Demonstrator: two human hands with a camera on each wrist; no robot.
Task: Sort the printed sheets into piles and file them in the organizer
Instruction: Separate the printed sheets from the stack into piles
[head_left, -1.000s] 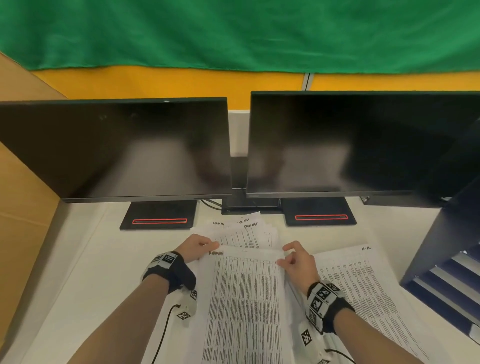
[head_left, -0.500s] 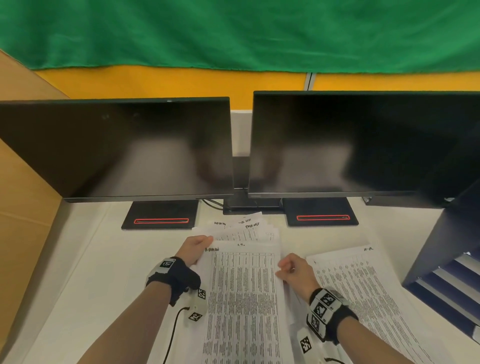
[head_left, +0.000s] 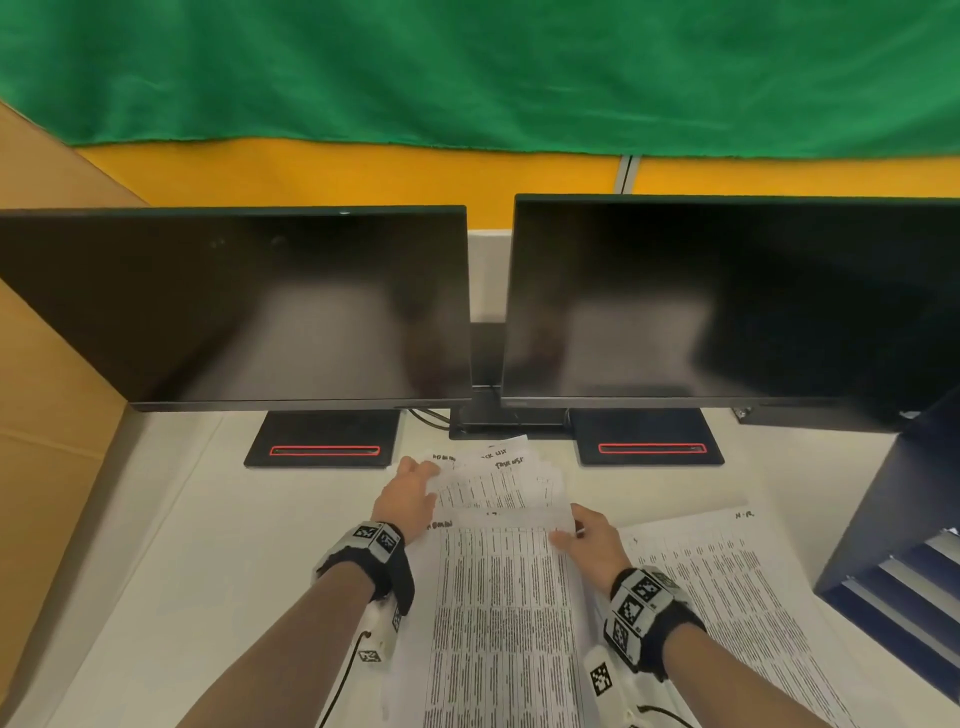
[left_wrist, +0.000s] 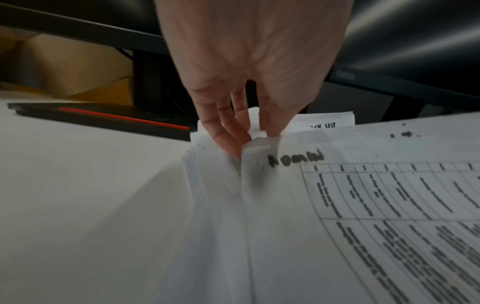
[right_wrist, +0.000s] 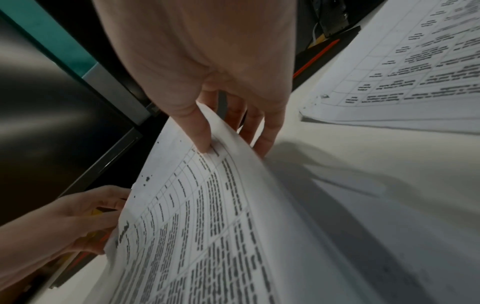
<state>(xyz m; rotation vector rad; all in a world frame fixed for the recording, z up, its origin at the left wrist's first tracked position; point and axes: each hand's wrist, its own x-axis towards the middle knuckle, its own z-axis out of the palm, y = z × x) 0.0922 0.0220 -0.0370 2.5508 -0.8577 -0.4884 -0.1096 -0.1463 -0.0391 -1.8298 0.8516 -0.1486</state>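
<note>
Our right hand (head_left: 592, 545) pinches the top sheet (head_left: 498, 613) at its far right corner, thumb on top, fingers under. Our left hand (head_left: 408, 496) holds the far left corner of the pile (left_wrist: 215, 185). The sheet sits at 6 o'clock on the worktop (head_left: 171, 545). Another pile (head_left: 737, 597) lies at 4 o'clock, the organizer (head_left: 904, 545) at 3, under 2 monitors (head_left: 234, 306).

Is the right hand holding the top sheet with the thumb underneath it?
No: in the right wrist view the right hand pinches the top sheet with its thumb on the printed face and fingers behind.
</note>
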